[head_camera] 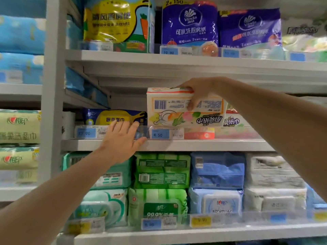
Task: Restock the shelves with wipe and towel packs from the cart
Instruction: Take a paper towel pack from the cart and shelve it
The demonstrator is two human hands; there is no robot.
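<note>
My right hand [198, 92] grips a white kitchen-towel pack [169, 110] with an orange border and a barcode, held upside down above the front of the middle shelf [194, 145]. My left hand [123, 138] is open with spread fingers at that shelf's front rail, in front of a blue and yellow wipe pack [106, 117]. A similar white towel pack [235, 121] lies on the shelf behind the held one. The cart is out of view.
Large yellow [113, 22] and purple [189, 23] towel packs fill the top shelf. Green [161, 170], blue [217, 170] and white wipe packs are stacked on the lower shelf. Price tags [160, 134] line the rails. A white upright [53, 85] divides off the left bay.
</note>
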